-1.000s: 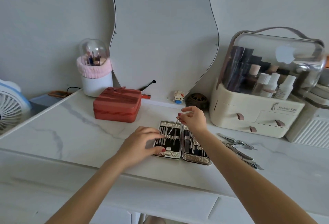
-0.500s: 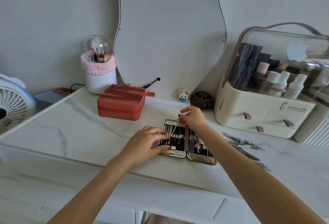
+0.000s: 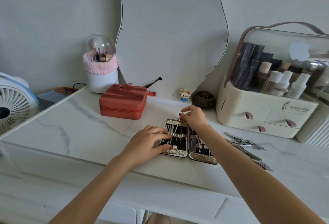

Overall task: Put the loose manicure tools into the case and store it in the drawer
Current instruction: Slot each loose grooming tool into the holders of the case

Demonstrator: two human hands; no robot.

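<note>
Item: open manicure case [image 3: 188, 154], lower centre of frame, flat on the worktop [image 3: 80, 127]. Left hand [image 3: 147, 143] rests fingers extended on its left half, steadying it. Right hand [image 3: 195, 117] pinches a thin metal tool [image 3: 177, 126] by its upper end, tip lowered to the elastic loops. Loose tools [image 3: 247, 146] lie right of the case, apart from both hands. Judged light, rigid, slick; best gripped mid-shaft
</note>
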